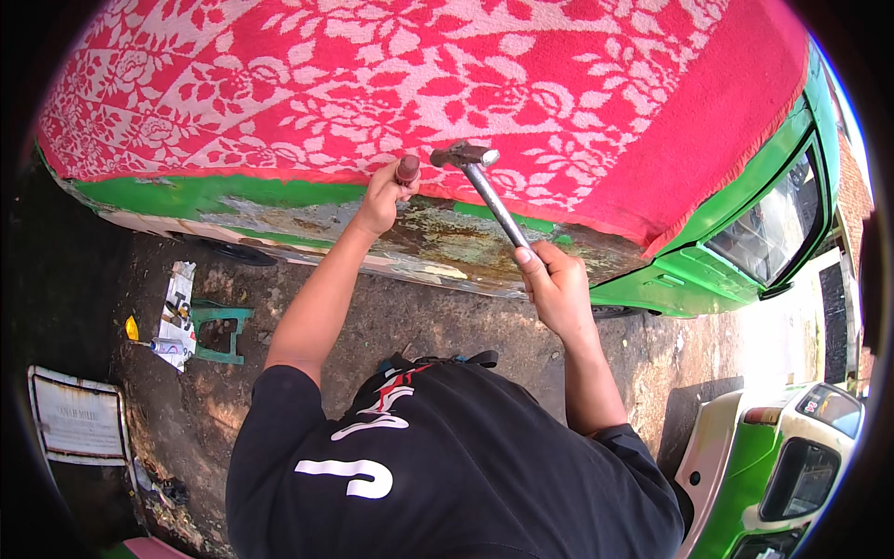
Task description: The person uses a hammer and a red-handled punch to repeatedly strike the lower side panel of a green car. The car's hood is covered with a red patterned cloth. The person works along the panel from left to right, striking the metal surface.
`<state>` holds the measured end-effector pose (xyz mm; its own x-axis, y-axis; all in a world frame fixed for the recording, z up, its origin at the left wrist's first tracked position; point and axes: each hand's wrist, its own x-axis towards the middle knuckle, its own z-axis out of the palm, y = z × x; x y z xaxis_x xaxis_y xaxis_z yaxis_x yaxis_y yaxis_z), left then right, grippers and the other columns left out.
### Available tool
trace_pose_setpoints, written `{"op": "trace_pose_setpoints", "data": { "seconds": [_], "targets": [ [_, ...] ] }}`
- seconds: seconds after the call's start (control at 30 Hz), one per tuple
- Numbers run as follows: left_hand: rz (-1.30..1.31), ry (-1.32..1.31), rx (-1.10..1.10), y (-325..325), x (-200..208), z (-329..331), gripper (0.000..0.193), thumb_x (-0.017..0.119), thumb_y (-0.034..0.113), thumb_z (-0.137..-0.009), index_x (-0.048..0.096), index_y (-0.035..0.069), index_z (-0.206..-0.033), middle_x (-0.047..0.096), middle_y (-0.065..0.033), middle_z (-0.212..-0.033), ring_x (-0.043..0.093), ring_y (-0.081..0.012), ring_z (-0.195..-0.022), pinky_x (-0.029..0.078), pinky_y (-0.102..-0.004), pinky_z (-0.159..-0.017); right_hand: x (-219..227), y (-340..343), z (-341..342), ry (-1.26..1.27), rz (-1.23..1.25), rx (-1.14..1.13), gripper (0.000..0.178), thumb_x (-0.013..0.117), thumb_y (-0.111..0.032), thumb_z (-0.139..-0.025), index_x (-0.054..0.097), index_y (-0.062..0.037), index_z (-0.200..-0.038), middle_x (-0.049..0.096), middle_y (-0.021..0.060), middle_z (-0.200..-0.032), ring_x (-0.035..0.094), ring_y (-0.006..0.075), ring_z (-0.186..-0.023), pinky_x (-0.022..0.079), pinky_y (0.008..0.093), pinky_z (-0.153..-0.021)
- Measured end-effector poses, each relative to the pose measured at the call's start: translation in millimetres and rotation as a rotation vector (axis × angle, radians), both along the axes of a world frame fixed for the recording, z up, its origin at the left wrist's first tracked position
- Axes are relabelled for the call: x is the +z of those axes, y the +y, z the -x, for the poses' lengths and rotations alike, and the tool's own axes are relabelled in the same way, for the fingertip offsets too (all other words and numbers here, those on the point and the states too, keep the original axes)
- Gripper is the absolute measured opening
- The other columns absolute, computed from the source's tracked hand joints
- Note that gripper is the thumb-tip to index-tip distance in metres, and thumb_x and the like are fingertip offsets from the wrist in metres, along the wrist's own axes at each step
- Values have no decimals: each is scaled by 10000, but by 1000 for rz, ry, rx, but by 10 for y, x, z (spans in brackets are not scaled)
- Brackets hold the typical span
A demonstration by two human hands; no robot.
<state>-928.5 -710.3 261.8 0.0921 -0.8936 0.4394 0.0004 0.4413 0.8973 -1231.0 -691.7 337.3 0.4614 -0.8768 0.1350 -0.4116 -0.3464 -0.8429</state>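
My left hand (380, 200) is closed around a short tool with a blunt, reddish-brown round end (407, 169); its lower part is hidden, so I cannot tell its kind. A hammer (494, 200) with a metal shaft is in my right hand (559, 289), gripped low on the handle. Its head is up near the tool's end, a small gap to the right of it. Both hands are over the side of a green vehicle (307, 194), where paint is worn to rusty, patchy metal. A red blanket (419, 88) with pale flowers covers its top.
On the ground at left are a small green plastic stool (222, 334), a sheet of printed paper (177, 307), a spray can (168, 346) and a yellow item (131, 328). A framed white board (82, 416) stands lower left. Another green-and-white vehicle (764, 470) is at lower right.
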Motion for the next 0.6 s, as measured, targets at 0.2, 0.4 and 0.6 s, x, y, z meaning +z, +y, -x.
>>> {"op": "trace_pose_setpoints", "data": {
  "seconds": [0.2,0.4,0.6],
  "targets": [
    [191,139,4,175,99,30,171,473,202,-708,390,72,-784,353,-24,-656,346,-132,-623,289,-285,-585,-75,89,53,-337,-109,70,297,590,-257,-978,615,-12,-813,505,-15,-538,477,65,-495,381,257,-469],
    [253,194,33,171,155,44,182,481,207,-703,405,66,-791,365,-28,-667,352,-136,-631,290,-288,-591,-161,96,44,-328,-124,95,306,580,-252,-983,597,-11,-796,507,-8,-544,476,67,-493,384,255,-467],
    [245,199,9,148,113,22,177,477,188,-691,425,61,-803,390,-31,-689,369,-136,-646,305,-288,-607,-185,90,42,-312,-168,88,319,570,-263,-987,599,-15,-789,510,-1,-550,486,71,-500,389,257,-470]
  ]
}}
